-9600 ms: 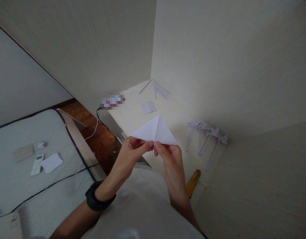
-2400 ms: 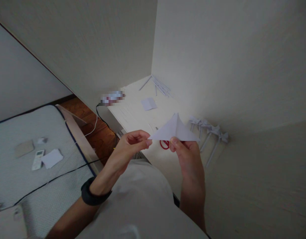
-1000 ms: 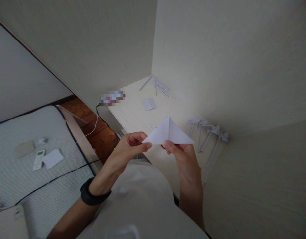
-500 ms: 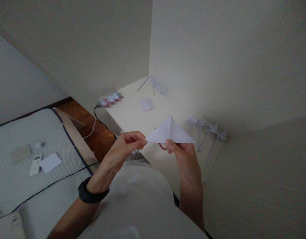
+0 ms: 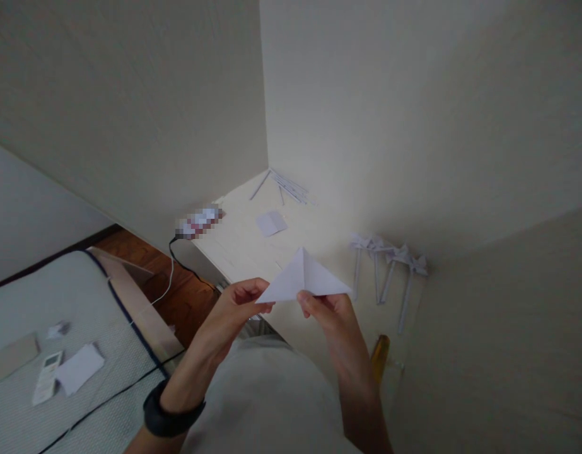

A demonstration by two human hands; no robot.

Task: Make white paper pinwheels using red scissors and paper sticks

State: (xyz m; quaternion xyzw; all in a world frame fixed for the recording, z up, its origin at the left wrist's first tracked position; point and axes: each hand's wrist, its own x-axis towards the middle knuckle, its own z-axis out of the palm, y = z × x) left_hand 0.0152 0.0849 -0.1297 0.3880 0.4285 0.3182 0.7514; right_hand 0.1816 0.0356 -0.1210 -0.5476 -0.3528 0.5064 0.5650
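A white paper folded into a triangle (image 5: 304, 281) is held in the air above the front of a pale desk (image 5: 243, 233), point upward. My left hand (image 5: 236, 304) pinches its left corner between thumb and fingers. My right hand (image 5: 331, 315) grips its lower edge near the middle. A dark band sits on my left wrist (image 5: 170, 416).
On the desk lie a small folded paper square (image 5: 270, 222), several thin paper sticks (image 5: 285, 185) in the far corner, several paper pinwheels on sticks (image 5: 389, 268) by the right wall, and an amber handle (image 5: 379, 356). A mattress (image 5: 16, 302) at left carries a remote (image 5: 45, 384) and papers; cables cross the floor.
The view has tilted upward, so everything sits lower in frame. Both hands still hold the triangle; earlier the right hand had carried it to the right, and the red object beneath is hidden now.
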